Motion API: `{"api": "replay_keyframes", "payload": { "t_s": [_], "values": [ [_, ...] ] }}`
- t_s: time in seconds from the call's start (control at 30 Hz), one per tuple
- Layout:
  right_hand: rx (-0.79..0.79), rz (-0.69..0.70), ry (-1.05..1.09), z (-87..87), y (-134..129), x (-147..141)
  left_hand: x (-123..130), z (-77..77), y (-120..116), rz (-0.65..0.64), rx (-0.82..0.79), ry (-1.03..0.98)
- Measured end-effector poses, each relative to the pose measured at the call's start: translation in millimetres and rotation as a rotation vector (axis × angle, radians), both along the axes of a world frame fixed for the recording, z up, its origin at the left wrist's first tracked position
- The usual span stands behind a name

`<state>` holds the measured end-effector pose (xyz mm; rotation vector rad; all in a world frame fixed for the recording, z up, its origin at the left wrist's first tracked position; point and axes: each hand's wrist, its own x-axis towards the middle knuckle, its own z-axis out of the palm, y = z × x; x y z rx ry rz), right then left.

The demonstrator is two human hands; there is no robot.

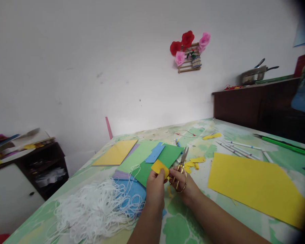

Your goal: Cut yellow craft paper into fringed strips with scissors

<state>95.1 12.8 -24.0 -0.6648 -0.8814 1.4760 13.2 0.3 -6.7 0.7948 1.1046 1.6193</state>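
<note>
My left hand (156,184) pinches a small piece of yellow paper (159,168) between thumb and fingers. Beside it, my right hand (184,181) is closed around gold-handled scissors (183,161), whose blades point up and away from me. The right fingertips come close to the paper's right edge; whether they touch it I cannot tell. Beneath and beyond the hands lie a dark green sheet (171,154), a light green sheet (134,154) and a blue paper piece (155,153). Yellow paper scraps (197,160) are scattered just past the scissors.
A tangled heap of white string (94,211) covers the near left. To the right lie a large yellow sheet (254,186), several white sticks (237,149) and a green cutter knife (286,144). A yellow pad (115,153) is at the back left. Behind the table stands a white wall (78,67).
</note>
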Motion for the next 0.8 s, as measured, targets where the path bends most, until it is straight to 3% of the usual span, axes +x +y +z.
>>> {"api": "replay_keyframes", "payload": {
  "t_s": [0.2,0.43,0.8],
  "values": [
    [0.017,-0.114,-0.152,0.5,5,6,-4,6.8,-3,-0.004,0.025,-0.084],
    [0.106,-0.282,-0.529,-7.3,13,9,-19,7.3,6,0.1,-0.048,-0.128],
    [0.19,-0.409,-0.74,-3.4,15,19,-18,9.0,0,-0.009,-0.096,0.174]
  ]
}}
